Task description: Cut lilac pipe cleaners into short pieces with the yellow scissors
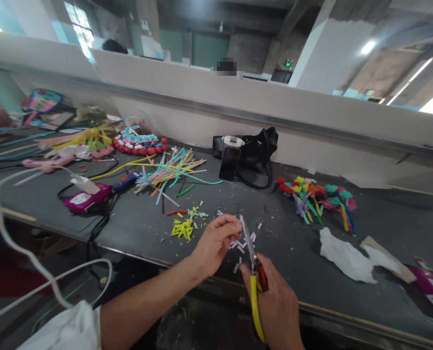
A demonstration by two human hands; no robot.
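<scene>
My right hand [277,304] grips yellow-handled scissors [253,272], whose blades point up toward my left hand [216,243]. My left hand pinches something small and pale at the blade tips; I cannot make out what it is. Several short pale-purple cut pieces [243,243] lie on the dark table [147,228] just under both hands. To their left lies a small heap of yellow cut pieces [182,228] with a few green bits [198,213] and a red piece beside it.
A fan of long coloured strips [172,170] lies behind. Finished coloured flowers [316,197] lie at right, near white cloth [344,257]. A black bag with a phone [245,153] stands at the wall. A magenta device [87,197] and white cable [27,253] are at left.
</scene>
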